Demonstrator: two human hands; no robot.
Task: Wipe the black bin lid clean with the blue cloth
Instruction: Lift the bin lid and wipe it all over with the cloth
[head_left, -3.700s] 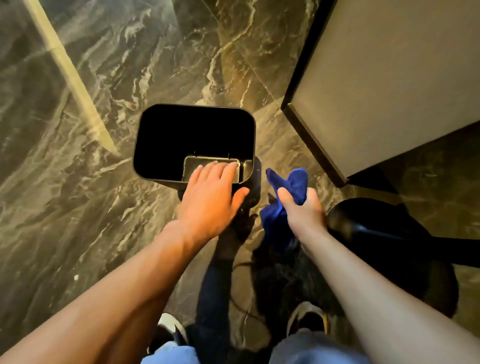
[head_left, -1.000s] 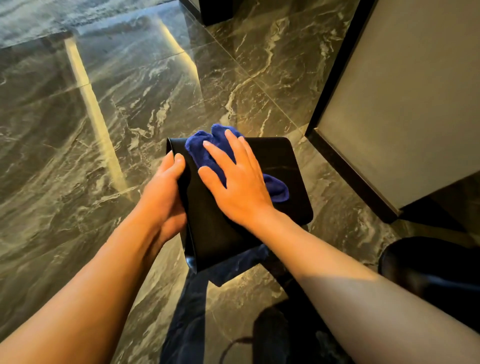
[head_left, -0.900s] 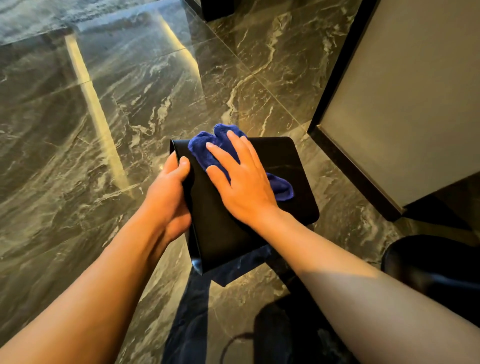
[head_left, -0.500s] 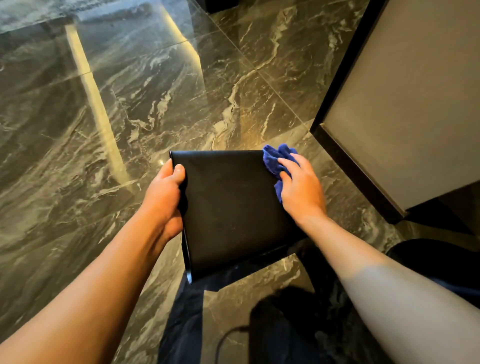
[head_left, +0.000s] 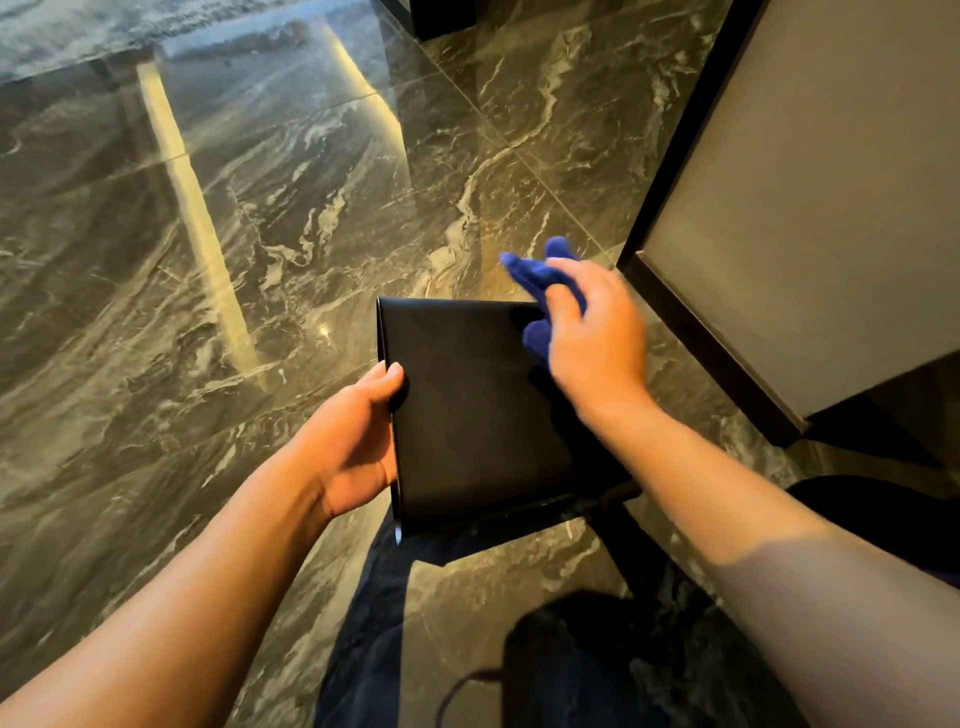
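Observation:
The black bin lid (head_left: 467, 410) lies closed over the bin in the middle of the head view, a flat glossy rectangle. My left hand (head_left: 353, 441) grips its left edge, thumb on top. My right hand (head_left: 597, 332) hovers over the lid's far right corner, bunching the blue cloth (head_left: 540, 291). The cloth sticks out past my fingers, lifted off the lid and blurred by motion. The bin body under the lid is hidden.
Dark marble floor (head_left: 234, 234) with bright reflections surrounds the bin. A grey cabinet with a black base (head_left: 779, 208) stands close on the right. A round black object (head_left: 883, 514) sits at the right edge, and my dark trouser legs (head_left: 374, 623) are below.
The lid, open 3.7 s ago, is closed. My right hand swept the cloth from the lid's far left to its far right corner and has now lifted it. My left hand slid nearer along the edge.

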